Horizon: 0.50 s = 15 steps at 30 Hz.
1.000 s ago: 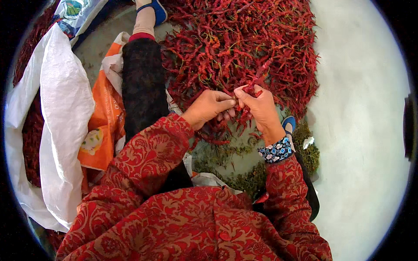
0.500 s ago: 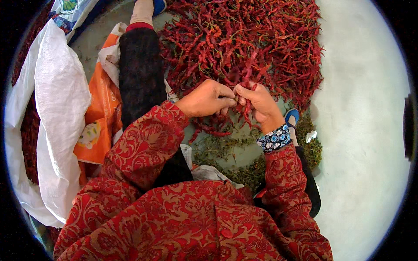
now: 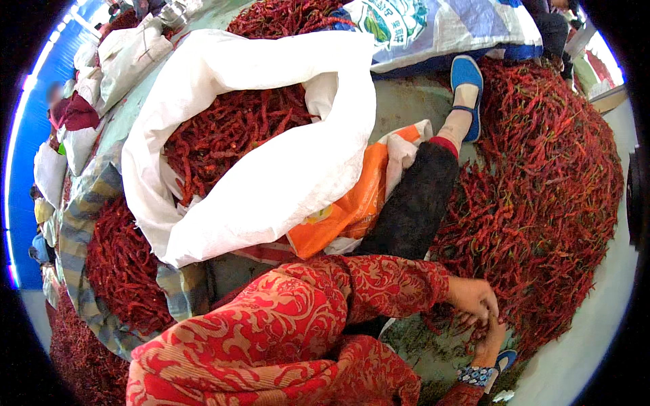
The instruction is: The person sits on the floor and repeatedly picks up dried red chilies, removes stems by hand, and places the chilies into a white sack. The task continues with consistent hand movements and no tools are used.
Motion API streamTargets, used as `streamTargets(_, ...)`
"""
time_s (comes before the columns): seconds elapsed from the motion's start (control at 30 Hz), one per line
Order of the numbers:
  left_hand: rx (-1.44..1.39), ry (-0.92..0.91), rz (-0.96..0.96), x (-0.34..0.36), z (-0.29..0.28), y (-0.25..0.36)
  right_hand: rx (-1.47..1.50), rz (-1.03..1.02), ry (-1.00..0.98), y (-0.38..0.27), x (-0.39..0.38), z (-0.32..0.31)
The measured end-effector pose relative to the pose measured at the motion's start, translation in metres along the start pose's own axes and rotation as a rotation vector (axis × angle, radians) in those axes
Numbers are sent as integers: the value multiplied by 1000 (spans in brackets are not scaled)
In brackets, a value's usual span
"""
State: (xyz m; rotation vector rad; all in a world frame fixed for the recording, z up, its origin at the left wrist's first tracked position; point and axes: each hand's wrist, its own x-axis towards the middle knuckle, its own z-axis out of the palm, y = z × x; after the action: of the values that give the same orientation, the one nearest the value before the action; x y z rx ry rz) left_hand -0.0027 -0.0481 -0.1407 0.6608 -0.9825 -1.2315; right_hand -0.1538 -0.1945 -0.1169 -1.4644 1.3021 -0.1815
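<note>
the long red chillies (image 3: 542,216) lie in a broad heap toward the person's right side, and the two hands meet over its near edge. the left hand (image 3: 472,296) has its fingers bent and nearly together; the right hand (image 3: 491,336) is curled just below it, touching or almost so. whether a pod is pinched between them, i cannot tell. near the hands is scattered plant litter (image 3: 440,371); i think a pod could drop into it if the fingertips are loose. the blue shoe (image 3: 466,70) stands beside the heap, so a shift of the foot might crush some pods. the open white sack (image 3: 291,183) has more chillies (image 3: 237,128) inside; its soft rim could fold inward if pushed. as for labels, the blue-and-white sack (image 3: 467,34) carries green characters and a leafy emblem, and the orange sack (image 3: 352,210) a yellow printed patch, too creased to make out.
</note>
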Motion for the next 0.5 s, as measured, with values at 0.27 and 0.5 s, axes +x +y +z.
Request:
streamTargets(0.27, 469, 321, -206, 9, -16, -43, 120, 44, 82, -20, -1, -9)
streamTargets(0.5, 593, 447, -207, 17, -36, -96, -200, -599, -333, -163, -90, 141)
